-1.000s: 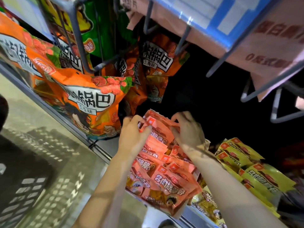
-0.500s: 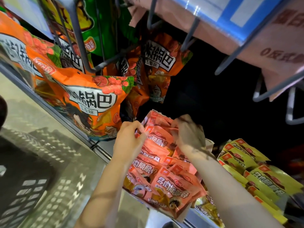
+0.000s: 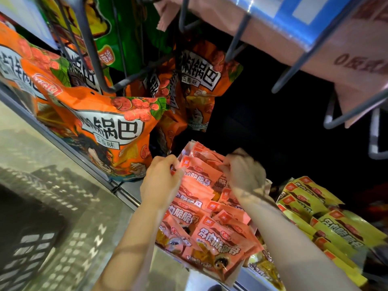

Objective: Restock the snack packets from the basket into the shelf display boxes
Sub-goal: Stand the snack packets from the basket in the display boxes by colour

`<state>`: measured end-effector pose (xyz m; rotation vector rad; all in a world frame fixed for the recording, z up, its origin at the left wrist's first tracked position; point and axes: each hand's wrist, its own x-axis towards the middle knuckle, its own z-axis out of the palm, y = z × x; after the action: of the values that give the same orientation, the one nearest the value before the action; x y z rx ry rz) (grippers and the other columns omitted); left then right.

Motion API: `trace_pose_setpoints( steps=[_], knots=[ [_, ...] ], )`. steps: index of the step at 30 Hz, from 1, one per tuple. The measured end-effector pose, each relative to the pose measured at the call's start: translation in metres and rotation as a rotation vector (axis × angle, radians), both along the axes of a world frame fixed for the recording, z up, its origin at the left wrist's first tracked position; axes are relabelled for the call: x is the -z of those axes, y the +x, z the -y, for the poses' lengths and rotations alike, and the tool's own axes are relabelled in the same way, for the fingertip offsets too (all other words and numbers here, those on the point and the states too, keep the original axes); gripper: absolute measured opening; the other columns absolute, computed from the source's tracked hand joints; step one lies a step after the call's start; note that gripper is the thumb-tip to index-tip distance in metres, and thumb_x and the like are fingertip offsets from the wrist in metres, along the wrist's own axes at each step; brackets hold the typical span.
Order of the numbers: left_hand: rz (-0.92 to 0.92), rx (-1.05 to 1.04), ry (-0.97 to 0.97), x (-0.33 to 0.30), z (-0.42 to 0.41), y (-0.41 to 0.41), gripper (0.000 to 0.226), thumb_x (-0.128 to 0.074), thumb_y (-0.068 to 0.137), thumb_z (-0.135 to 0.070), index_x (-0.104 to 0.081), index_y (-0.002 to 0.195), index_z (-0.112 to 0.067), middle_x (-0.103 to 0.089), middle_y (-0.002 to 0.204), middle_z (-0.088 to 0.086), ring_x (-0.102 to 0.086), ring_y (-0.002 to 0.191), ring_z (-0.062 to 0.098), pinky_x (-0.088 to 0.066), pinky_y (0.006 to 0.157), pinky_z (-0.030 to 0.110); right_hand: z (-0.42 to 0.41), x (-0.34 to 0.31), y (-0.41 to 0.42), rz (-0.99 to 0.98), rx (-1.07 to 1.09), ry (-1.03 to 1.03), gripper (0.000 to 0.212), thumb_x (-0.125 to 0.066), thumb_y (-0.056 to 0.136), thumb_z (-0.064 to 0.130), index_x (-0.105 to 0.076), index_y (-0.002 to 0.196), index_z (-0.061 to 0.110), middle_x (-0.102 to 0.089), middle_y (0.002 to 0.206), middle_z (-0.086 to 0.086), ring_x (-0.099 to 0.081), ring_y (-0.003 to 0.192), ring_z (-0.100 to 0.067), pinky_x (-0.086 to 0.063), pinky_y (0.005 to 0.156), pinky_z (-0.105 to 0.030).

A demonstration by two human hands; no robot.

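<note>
Shelf-top pink packets (image 3: 201, 171) between the hands, left hand (image 3: 161, 181) and blurred right hand (image 3: 244, 173) seemingly both pinching them.

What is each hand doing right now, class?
Left hand: pinches the pink snack packets.
Right hand: grips the same packets.

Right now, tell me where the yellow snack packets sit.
In the head view, the yellow snack packets lie at the lower right of the shelf, just right of the pink packets and beyond the right forearm.

Pink-red snack packets (image 3: 206, 225) heaped, overlapping, beside yellow packets (image 3: 327, 223)
</note>
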<state>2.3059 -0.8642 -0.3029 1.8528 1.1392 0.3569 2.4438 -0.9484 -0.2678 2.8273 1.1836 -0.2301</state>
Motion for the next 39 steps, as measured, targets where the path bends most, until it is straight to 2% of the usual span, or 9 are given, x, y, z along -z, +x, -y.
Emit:
trace_pose_setpoints(
  steps=[8, 12, 15, 17, 21, 24, 29, 35, 39],
  knots=[
    [0.008, -0.037, 0.046, 0.001, 0.001, 0.003, 0.012, -0.056, 0.093, -0.022, -0.054, 0.083, -0.017, -0.050, 0.103, 0.004, -0.053, 0.097, 0.026, -0.040, 0.073, 0.032, 0.034, 0.001, 0.009, 0.026, 0.141, -0.064, 0.028, -0.051, 0.092, 0.043, -0.065, 0.098, 0.020, -0.056, 0.117, -0.001, -0.057, 0.104, -0.021, -0.046, 0.091, -0.037],
    [0.023, -0.053, 0.079, 0.005, 0.000, 0.003, 0.008, -0.059, 0.091, -0.021, -0.057, 0.086, -0.016, -0.055, 0.105, 0.012, -0.055, 0.096, 0.027, -0.037, 0.070, 0.028, 0.052, 0.002, 0.012, -0.110, 0.181, 0.071, 0.034, -0.050, 0.094, 0.019, -0.052, 0.115, -0.008, -0.050, 0.125, -0.029, -0.062, 0.068, -0.003, -0.048, 0.065, -0.013],
    [0.045, -0.064, 0.074, 0.006, 0.000, 0.003, 0.008, -0.060, 0.090, -0.021, -0.059, 0.085, -0.016, -0.056, 0.105, 0.013, -0.056, 0.096, 0.027, -0.036, 0.069, 0.027, 0.069, 0.005, 0.011, -0.096, 0.061, 0.015, 0.058, -0.063, 0.070, 0.053, -0.058, 0.094, 0.001, -0.057, 0.109, -0.018, -0.063, 0.097, -0.025, -0.050, 0.087, -0.041],
    [0.045, -0.069, 0.059, 0.006, 0.000, 0.003, 0.009, -0.060, 0.091, -0.022, -0.062, 0.089, -0.014, -0.056, 0.105, 0.013, -0.056, 0.096, 0.026, -0.036, 0.070, 0.027, 0.063, -0.002, 0.006, -0.048, 0.096, -0.122, 0.048, -0.058, 0.071, 0.061, -0.059, 0.090, 0.017, -0.053, 0.112, 0.004, -0.053, 0.110, -0.020, -0.045, 0.093, -0.038],
    [0.026, -0.064, 0.047, 0.006, -0.002, 0.002, 0.007, -0.059, 0.091, -0.022, -0.059, 0.087, -0.016, -0.057, 0.106, 0.012, -0.054, 0.097, 0.024, -0.034, 0.070, 0.026, 0.052, -0.011, 0.008, 0.022, 0.073, 0.064, 0.026, -0.054, 0.091, 0.040, -0.064, 0.105, 0.021, -0.048, 0.130, 0.004, -0.048, 0.119, -0.019, -0.043, 0.099, -0.036],
    [0.011, -0.058, 0.045, 0.004, -0.002, 0.001, 0.007, -0.060, 0.090, -0.021, -0.056, 0.085, -0.018, -0.054, 0.108, 0.011, -0.055, 0.094, 0.024, -0.036, 0.070, 0.027, 0.044, -0.004, 0.004, 0.039, -0.062, 0.292, 0.016, -0.068, 0.084, 0.020, -0.070, 0.096, 0.011, -0.060, 0.118, -0.005, -0.060, 0.104, -0.029, -0.052, 0.089, -0.042],
    [-0.041, -0.020, 0.072, -0.001, -0.003, -0.002, 0.012, -0.061, 0.089, -0.019, -0.052, 0.081, -0.018, -0.047, 0.101, 0.003, -0.055, 0.092, 0.025, -0.044, 0.071, 0.032, 0.015, -0.002, 0.000, 0.048, -0.063, 0.042, 0.028, -0.048, 0.097, 0.022, -0.061, 0.121, 0.021, -0.039, 0.143, 0.003, -0.044, 0.127, -0.021, -0.038, 0.104, -0.037],
    [-0.113, 0.051, 0.037, -0.004, -0.006, 0.000, 0.010, -0.064, 0.087, -0.019, -0.055, 0.082, -0.019, -0.050, 0.106, 0.005, -0.053, 0.091, 0.023, -0.043, 0.073, 0.032, -0.002, -0.004, 0.000, -0.109, -0.075, 0.044, 0.024, -0.054, 0.094, 0.024, -0.064, 0.115, 0.018, -0.049, 0.129, -0.001, -0.051, 0.116, -0.022, -0.041, 0.101, -0.037],
    [-0.147, 0.049, 0.077, -0.004, -0.008, -0.001, 0.006, -0.066, 0.085, -0.021, -0.062, 0.082, -0.019, -0.052, 0.110, 0.006, -0.053, 0.094, 0.023, -0.044, 0.075, 0.033, 0.002, 0.001, 0.003, 0.001, -0.222, 0.011, 0.030, -0.049, 0.096, 0.022, -0.060, 0.123, 0.020, -0.045, 0.134, 0.007, -0.040, 0.124, -0.017, -0.030, 0.103, -0.033]
  ],
)
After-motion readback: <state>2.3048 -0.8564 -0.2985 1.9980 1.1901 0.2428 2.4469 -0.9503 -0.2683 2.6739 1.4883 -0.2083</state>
